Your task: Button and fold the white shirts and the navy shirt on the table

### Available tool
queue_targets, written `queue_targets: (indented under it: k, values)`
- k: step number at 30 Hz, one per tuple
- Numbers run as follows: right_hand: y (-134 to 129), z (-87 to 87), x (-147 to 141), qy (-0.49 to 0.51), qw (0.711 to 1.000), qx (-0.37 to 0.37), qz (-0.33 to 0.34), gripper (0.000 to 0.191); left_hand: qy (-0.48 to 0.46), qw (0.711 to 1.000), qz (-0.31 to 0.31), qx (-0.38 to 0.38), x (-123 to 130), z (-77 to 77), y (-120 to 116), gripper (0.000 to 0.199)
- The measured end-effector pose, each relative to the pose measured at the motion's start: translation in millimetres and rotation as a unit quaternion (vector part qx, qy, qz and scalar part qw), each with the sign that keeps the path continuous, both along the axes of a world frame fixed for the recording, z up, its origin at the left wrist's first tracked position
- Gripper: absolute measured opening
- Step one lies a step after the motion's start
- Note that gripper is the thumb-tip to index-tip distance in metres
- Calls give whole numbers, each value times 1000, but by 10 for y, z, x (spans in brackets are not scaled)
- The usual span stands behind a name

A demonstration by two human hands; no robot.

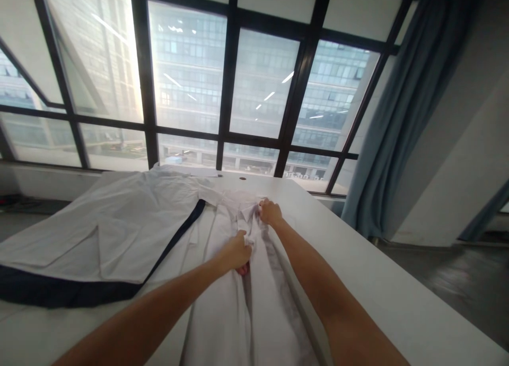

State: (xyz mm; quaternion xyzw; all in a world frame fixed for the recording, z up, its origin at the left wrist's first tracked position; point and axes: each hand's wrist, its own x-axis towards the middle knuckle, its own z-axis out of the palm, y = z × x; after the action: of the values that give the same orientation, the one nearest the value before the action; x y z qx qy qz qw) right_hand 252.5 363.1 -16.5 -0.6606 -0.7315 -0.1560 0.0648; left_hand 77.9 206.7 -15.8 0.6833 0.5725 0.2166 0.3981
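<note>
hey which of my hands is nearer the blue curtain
Right. Your right hand is left of the blue curtain; your left hand is farther left and lower in view.

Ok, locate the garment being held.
In the head view, the white garment lies at lower centre on the table, right of the navy-edged garment, gripped by left hand and right hand.

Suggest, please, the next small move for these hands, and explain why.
Perhaps draw the right hand slightly outward, to smooth the white garment: it looks bunched between this hand and the left hand, both gripping it, and long folds run towards the camera.
</note>
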Motion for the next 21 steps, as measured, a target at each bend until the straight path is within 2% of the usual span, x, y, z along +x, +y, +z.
queue_targets:
  k: [2,4,6,8,10,12,15,18,21]
  values:
    - [-38,-69,1,22,999,4,-32,33,130,980,-33,149,-35,36,-84,42]
    - [-78,-114,14,67,997,10,-45,34,219,925,-84,300,-48,68,-175,33]
    - [-123,-149,10,104,994,20,-40,37,247,877,-151,383,-59,57,-246,34]
    - [-166,-186,-19,126,992,17,-23,39,254,869,-213,368,-85,-15,-274,42]
    - [-202,-229,-63,140,990,-23,3,39,264,881,-242,311,-128,-128,-258,53]
    - [-234,-268,-106,142,987,-75,31,42,264,889,-252,275,-170,-242,-214,57]
    - [-316,-298,-156,121,985,-111,54,48,248,894,-249,278,-195,-353,-146,57]
    - [-526,-288,-179,103,990,-82,51,49,223,901,-236,289,-188,-368,-124,55]
    - [-906,-253,-140,93,991,-70,69,49,193,906,-217,309,-278,-298,-181,53]
